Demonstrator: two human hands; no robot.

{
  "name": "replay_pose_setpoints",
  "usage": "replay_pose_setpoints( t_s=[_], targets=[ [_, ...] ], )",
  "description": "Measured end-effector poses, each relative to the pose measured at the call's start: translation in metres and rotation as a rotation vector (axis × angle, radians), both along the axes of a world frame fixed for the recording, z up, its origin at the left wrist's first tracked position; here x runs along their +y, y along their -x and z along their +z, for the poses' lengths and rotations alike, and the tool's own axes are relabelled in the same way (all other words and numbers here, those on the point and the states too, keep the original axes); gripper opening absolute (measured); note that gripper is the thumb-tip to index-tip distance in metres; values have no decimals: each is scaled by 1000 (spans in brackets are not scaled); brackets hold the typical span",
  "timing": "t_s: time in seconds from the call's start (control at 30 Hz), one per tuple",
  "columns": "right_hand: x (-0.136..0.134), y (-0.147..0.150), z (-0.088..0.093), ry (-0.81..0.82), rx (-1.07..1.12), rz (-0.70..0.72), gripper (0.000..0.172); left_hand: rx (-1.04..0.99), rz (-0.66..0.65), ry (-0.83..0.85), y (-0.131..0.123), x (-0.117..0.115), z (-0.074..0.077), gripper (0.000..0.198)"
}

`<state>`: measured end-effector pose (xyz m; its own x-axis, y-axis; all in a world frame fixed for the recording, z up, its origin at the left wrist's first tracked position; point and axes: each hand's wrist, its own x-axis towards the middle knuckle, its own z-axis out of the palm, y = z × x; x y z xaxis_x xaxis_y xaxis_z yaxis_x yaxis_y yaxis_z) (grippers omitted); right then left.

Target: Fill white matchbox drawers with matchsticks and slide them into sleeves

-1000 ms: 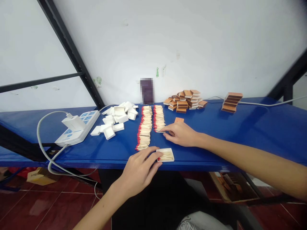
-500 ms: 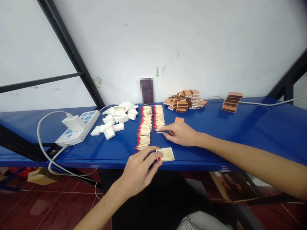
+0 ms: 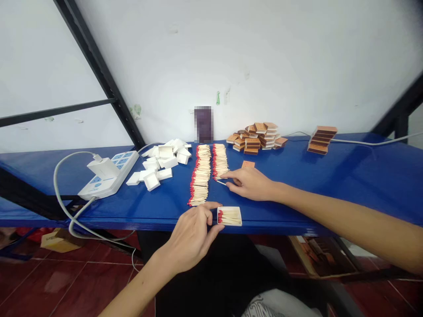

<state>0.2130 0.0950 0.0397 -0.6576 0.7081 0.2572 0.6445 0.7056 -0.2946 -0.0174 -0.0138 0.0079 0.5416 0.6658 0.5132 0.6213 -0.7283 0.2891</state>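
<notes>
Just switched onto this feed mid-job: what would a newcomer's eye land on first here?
Two long rows of red-tipped matches run down the middle of the blue table, with the right hand at the near end of the right row. At the front edge the left hand touches a small white tray holding matches. Empty white trays lie heaped on the left, brown sleeves at the back.

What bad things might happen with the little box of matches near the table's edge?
The white tray of matches sits right at the table's front edge, held only at one end by the left hand; a nudge might tip it off and spill the sticks. The right hand rests against the short match row, so a clumsy sweep may scatter it into the long row beside it.
</notes>
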Motion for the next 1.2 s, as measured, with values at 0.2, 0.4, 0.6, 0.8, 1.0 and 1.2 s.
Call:
replay_pose_setpoints(
  t_s=[0.2,0.4,0.6,0.8,1.0,1.2],
  targets=[
    [2,1,-2,2,29,31,32,-14,21,50,-1,2,0,19],
    [4,-1,-5,8,53,66,28,-73,4,-44,-4,5,-8,14],
    [5,1,-5,24,94,-4,24,-84,1,-122,-4,7,-14,17],
    [6,2,-6,22,86,-14,21,-161,16,-170,-9,5,-15,20],
    [4,2,-5,61,84,-8,16,-151,29,-189,-9,6,-16,21],
    [3,5,-3,63,98,-29,16,-123,29,-200,-9,5,-16,20]
  ],
)
